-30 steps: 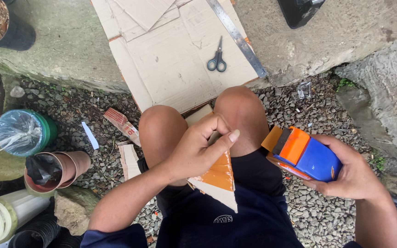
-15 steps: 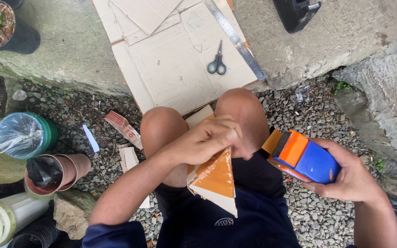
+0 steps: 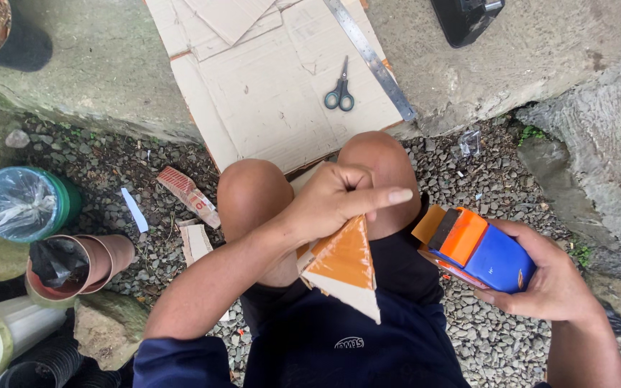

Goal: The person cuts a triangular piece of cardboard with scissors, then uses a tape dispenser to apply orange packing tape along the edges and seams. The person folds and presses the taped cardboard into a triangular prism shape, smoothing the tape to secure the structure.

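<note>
Now, line by line:
Left hand: the left hand [image 3: 325,205] sits mid-frame over the knees, its grip pinched on the top corner of a cardboard triangle [image 3: 343,269], forefinger stretched out to the right.
Change: half a second ago this hand lay flatter across the piece; now the piece hangs lower and more upright, its orange face and white lower tip in plain sight, so the hold has shifted to the upper edge.
Right hand: the right hand [image 3: 551,284], lower right of the frame, is closed around a blue and orange tape dispenser [image 3: 479,251], much where it was a second ago.
Tape tab: a tan strip juts from the dispenser's left end, apart from the triangle.
Cardboard sheet: the flattened box [image 3: 267,108] lies at upper centre on the stone slab, with scissors [image 3: 340,90] and a metal ruler [image 3: 369,57] on it.
Packages: a small red-and-white carton [image 3: 188,194] lies on the gravel, left of the knees; a blue plastic-covered tub [image 3: 26,202] stands at the left edge.
</note>
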